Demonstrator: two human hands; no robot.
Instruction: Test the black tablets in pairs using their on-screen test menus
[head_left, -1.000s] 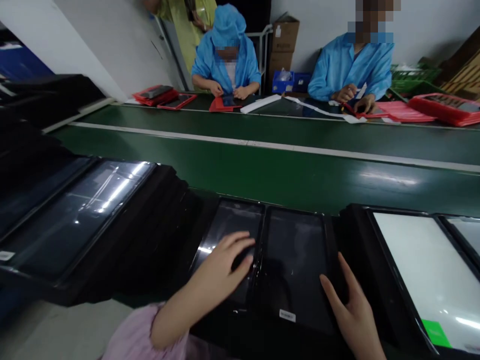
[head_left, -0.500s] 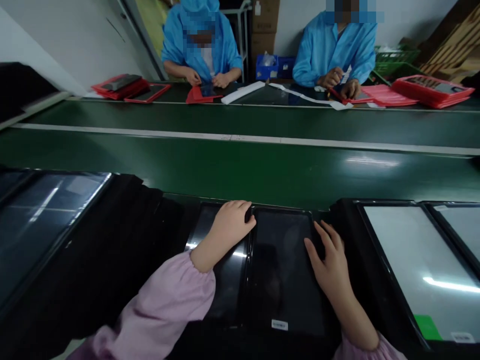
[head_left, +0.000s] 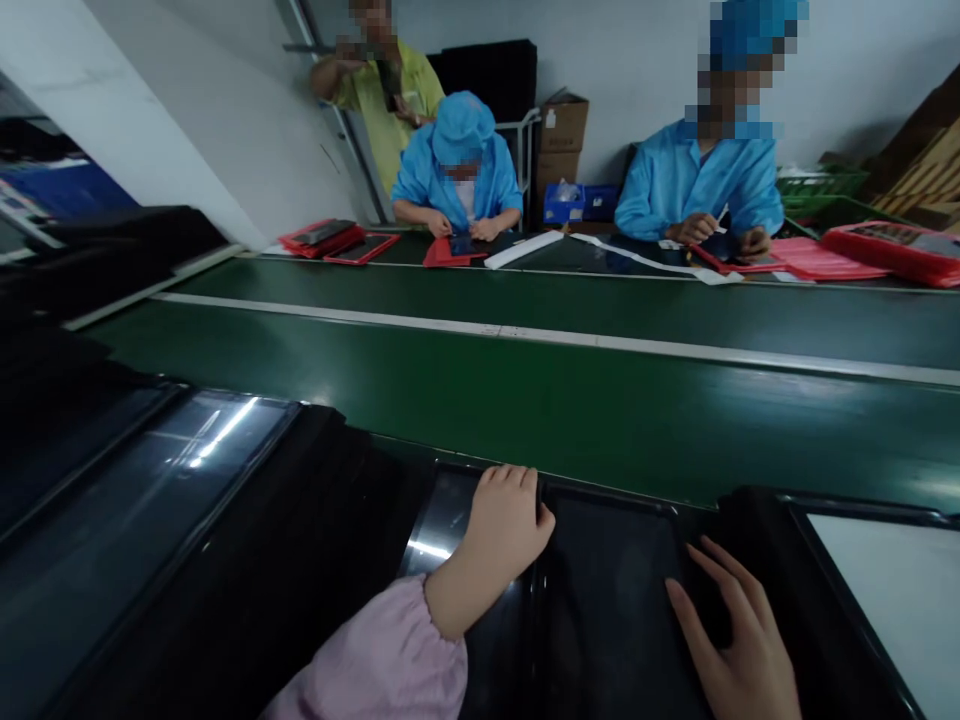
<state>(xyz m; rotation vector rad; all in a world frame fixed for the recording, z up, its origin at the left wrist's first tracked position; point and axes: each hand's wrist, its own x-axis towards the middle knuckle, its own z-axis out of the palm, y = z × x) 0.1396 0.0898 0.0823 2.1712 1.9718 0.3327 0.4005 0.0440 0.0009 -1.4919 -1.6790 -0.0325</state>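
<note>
Two dark glossy panels lie side by side in front of me: a left panel (head_left: pixel 442 515) with a light reflection and a right panel (head_left: pixel 611 590). My left hand (head_left: pixel 506 525) rests over the top of the left panel near the seam, its fingers curled over the upper edge; what they grip, if anything, is hidden. At the right edge of the right panel is my right hand (head_left: pixel 739 630), fingers spread, with the thumb over the panel's surface and nothing held.
Glossy panels (head_left: pixel 217 440) lie at the left, and a white-faced panel (head_left: pixel 885 580) at the right. Beyond runs a green belt (head_left: pixel 525 400) with a pale divider. Across it, people in blue work beside red sleeves (head_left: pixel 832 257); a person in yellow stands behind.
The view has tilted up and turned left, so the panels and both hands appear lower and farther right. Both hands keep nearly the same places on the panels. The person in yellow now shows more fully.
</note>
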